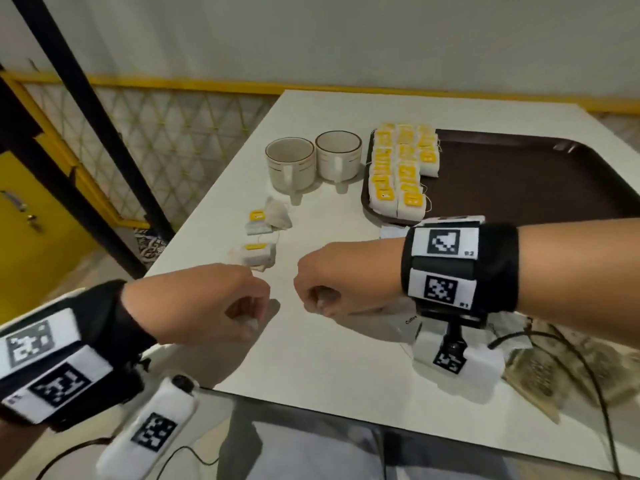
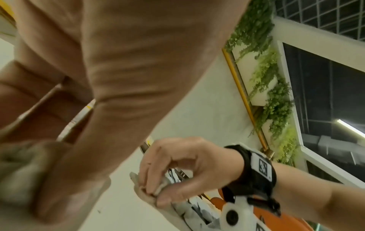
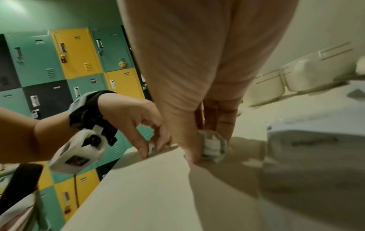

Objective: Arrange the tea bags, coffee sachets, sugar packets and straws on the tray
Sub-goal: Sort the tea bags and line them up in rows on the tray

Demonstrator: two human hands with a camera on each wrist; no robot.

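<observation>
Tea bags, white paper envelopes with yellow tags, are what both hands are busy with. The left hand [image 1: 221,303] has its fingers [image 3: 145,150] curled down onto a small white tea bag [image 3: 153,148] at the near left edge of the white table [image 1: 311,358], thumb and forefinger pinching it against the surface. The right hand [image 1: 332,275], just beside it and not touching it, pinches a second crumpled white tea bag [image 3: 212,146] between thumb and fingertips, also low over the table.

Outward from the hands, two loose tea bags with yellow tags [image 1: 258,252] lie on the table just beyond the left hand, and another loose pair [image 1: 268,220] lies a little farther, near two cream ceramic cups [image 1: 313,161]. To the right of the cups sits the dark brown plastic tray [image 1: 536,174], where a block of tea bags in neat rows [image 1: 398,168] fills the left end; the rest of the tray shows bare.

By my reading the task is in its early part: most tea bags are placed, a few remain loose. Pale sachets [image 1: 398,327] and brown patterned packets [image 1: 540,368] lie on the near right of the table under and beyond the right wrist, none yet on the tray. No straws can be made out. The tray is well apart from both pinched bags, far and to the right.
</observation>
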